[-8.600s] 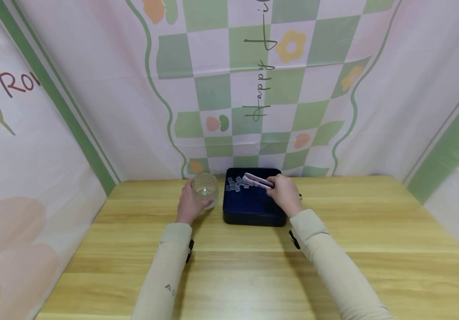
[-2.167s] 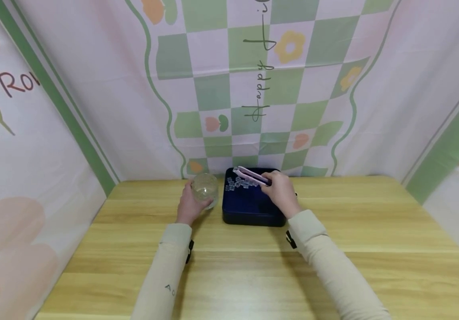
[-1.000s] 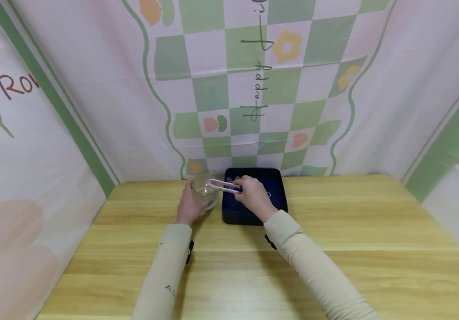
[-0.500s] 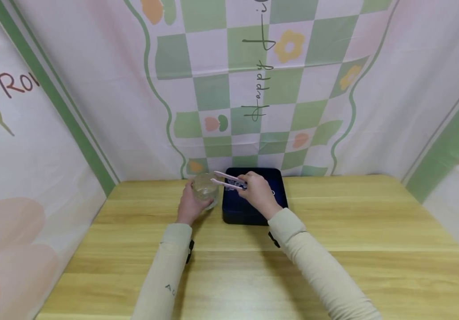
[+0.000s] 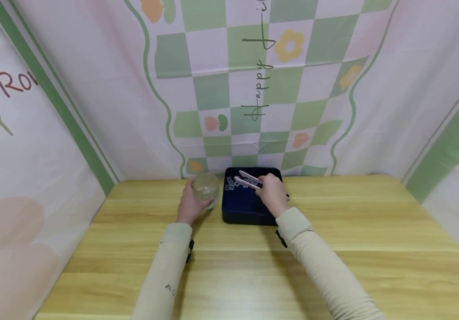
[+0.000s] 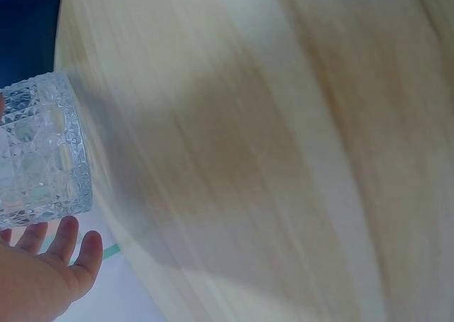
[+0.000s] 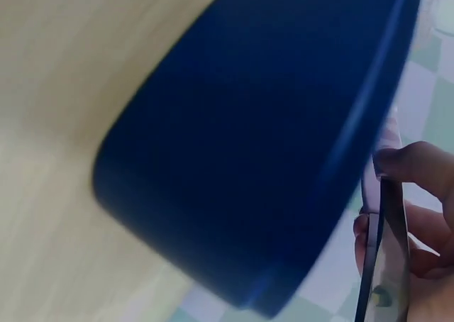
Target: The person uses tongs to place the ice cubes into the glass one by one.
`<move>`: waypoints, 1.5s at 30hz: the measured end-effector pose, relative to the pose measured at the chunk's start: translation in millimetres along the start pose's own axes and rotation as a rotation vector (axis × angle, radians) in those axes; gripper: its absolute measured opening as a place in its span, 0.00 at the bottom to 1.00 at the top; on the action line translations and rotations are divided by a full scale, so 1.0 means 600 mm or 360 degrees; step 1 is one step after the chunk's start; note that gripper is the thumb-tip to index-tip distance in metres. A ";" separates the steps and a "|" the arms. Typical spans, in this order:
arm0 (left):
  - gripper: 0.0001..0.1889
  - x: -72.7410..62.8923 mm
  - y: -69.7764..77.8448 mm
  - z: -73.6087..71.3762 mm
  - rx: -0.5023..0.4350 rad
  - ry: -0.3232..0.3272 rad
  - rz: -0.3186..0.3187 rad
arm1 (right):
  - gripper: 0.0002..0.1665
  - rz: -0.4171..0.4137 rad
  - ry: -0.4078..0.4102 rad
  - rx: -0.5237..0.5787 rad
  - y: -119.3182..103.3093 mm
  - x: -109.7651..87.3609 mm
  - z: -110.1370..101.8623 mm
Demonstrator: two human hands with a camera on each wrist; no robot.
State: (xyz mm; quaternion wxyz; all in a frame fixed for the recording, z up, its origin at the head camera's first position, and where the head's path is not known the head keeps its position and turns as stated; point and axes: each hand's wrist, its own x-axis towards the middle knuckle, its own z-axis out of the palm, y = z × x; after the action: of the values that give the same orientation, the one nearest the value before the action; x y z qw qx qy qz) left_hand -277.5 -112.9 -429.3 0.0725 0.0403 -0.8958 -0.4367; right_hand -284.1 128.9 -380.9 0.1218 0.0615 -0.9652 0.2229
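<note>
My left hand [image 5: 190, 205] grips a clear glass [image 5: 205, 184] from the left, thumb along its near side. In the left wrist view the faceted wall of the glass [image 6: 39, 152] shows above the fingertips [image 6: 67, 231]. My right hand [image 5: 273, 194] holds light pink tongs [image 5: 247, 183] by their rear part. The arms of the tongs stand apart, tips over several small clear pieces [image 5: 229, 184] at the far left of a dark blue box-like tray [image 5: 249, 211]. The right wrist view shows the thumb [image 7: 411, 162] pressing on the tongs [image 7: 388, 265].
The tray stands at the back of the wooden table [image 5: 229, 275], just right of the glass. A patterned cloth [image 5: 249, 89] rises right behind the tray and glass. In the right wrist view, the tray's tall side wall [image 7: 241, 137] lies near the hand.
A second ago the tongs' tips were over the glass; they have spread and swung right, back over the clear pieces in the tray. The left hand and glass have stayed put.
</note>
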 end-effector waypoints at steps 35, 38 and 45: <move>0.48 0.003 -0.010 0.001 -0.0040 -0.0013 0.0022 | 0.19 -0.0086 -0.0015 -0.0171 0.030 0.001 0.026; 0.48 0.003 -0.010 0.001 -0.0041 -0.0011 0.0024 | 0.19 -0.0076 -0.0026 -0.0155 0.029 0.001 0.028; 0.48 0.004 -0.011 0.001 -0.0044 -0.0008 0.0021 | 0.19 -0.0028 -0.0118 -0.0122 0.027 0.000 0.032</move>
State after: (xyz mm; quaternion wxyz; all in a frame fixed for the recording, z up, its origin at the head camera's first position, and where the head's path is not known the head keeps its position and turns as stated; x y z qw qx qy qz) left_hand -279.8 -116.7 -434.8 0.0736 0.0322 -0.8901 -0.4486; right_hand -291.1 134.7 -404.3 0.0901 0.0734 -0.9763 0.1824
